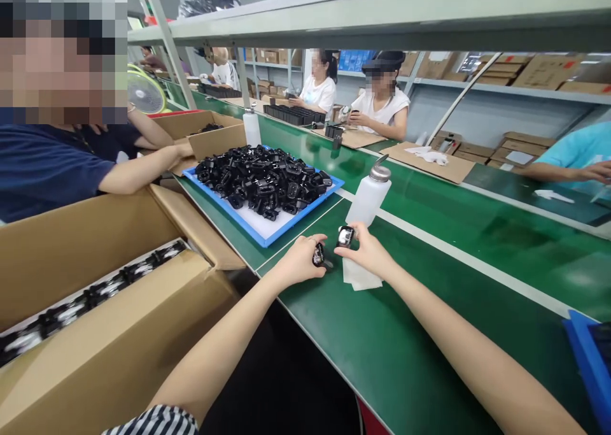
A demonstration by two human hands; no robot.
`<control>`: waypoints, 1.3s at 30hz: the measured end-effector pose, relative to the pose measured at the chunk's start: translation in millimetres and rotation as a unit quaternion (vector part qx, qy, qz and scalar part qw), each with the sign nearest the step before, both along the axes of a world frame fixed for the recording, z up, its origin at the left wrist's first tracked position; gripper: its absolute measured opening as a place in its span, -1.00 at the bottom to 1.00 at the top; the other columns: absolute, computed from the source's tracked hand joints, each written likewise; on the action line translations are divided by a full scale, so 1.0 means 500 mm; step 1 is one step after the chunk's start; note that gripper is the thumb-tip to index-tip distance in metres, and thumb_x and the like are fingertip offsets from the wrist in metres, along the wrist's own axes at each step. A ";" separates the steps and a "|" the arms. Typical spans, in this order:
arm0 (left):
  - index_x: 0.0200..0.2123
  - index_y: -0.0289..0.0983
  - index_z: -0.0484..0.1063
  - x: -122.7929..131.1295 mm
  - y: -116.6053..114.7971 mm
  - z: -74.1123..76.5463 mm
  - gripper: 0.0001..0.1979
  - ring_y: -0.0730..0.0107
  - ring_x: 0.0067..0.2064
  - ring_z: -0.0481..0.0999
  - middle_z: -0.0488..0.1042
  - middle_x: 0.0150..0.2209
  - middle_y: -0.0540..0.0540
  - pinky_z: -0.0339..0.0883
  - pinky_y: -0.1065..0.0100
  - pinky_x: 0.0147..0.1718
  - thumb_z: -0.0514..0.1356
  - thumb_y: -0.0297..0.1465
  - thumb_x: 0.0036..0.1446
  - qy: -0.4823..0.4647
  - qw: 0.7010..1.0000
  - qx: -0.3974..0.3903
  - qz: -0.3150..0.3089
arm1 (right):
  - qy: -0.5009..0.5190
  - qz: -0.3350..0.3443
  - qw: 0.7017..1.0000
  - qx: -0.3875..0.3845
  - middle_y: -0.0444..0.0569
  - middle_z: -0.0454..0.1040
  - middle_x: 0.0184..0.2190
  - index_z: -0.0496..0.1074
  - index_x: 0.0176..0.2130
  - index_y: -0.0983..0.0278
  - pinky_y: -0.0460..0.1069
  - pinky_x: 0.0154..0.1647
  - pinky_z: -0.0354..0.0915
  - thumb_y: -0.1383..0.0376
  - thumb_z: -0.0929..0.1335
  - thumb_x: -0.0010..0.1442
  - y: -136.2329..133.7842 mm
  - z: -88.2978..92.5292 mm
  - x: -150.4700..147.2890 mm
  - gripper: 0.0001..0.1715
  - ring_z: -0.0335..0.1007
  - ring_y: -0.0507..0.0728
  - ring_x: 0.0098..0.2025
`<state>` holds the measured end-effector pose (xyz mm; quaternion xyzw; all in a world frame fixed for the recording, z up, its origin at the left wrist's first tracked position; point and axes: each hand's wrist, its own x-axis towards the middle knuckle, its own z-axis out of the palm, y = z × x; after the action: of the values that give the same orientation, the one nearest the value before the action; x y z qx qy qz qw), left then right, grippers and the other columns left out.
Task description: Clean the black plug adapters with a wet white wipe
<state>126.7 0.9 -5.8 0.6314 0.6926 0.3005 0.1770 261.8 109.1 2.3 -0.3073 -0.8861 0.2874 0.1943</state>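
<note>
My left hand (301, 260) is closed round a small black part with a glossy face (318, 255), just above the green table (315, 327). Close beside it, my right hand (366, 253) pinches a small black part with a shiny window (345, 236) between thumb and fingers. The exact kind of these parts cannot be made out. Under my right hand lies a white cloth or paper (361, 276). Right behind that hand stands a white pump bottle (368, 196) with a metal top. Farther back on the left, a blue tray (267, 239) bears a heap of similar black parts (267, 177).
An open cardboard box (157, 301) with rows of black parts stands at my left, near a co-worker's arm (138, 167). Another blue tray (580, 352) is at the right edge. Overhead runs a shelf (382, 14). Several people work across the table.
</note>
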 end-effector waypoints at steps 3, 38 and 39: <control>-0.06 -0.31 0.08 -0.006 -0.005 -0.012 -0.38 0.30 -0.12 0.24 0.29 -0.15 -0.06 0.14 0.34 -0.14 0.14 -0.44 -0.30 -0.060 0.998 0.009 0.005 | -0.051 0.036 0.998 0.004 0.05 0.27 -0.21 0.08 -0.14 0.29 0.09 -0.19 0.13 0.15 0.33 -0.16 -0.004 -0.029 -0.017 -0.39 0.17 0.19 -0.15; 0.06 -0.36 -0.21 0.016 0.069 -0.044 -0.05 0.33 -0.26 0.36 0.34 -0.24 -0.13 0.20 0.35 -0.27 0.24 -0.33 -0.40 -0.195 0.980 0.012 0.043 | 0.051 -0.053 0.997 0.032 -0.12 0.29 -0.15 0.27 -0.12 0.19 0.03 -0.12 0.13 0.33 0.09 0.05 -0.035 -0.044 -0.024 -0.60 0.18 0.12 -0.12; 0.06 -0.36 -0.20 0.017 0.068 -0.045 -0.06 0.34 -0.28 0.36 0.35 -0.27 -0.11 0.21 0.36 -0.29 0.24 -0.32 -0.40 -0.191 0.980 0.012 0.046 | 0.057 -0.047 0.996 0.042 -0.13 0.27 -0.12 0.29 -0.14 0.19 0.05 -0.07 0.09 0.33 0.09 0.04 -0.036 -0.046 -0.021 -0.61 0.14 0.12 -0.08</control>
<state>135.3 34.9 -28.1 0.5315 0.6710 0.4316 0.2845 251.0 90.9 -20.5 -0.3236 -0.8695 0.2570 0.2706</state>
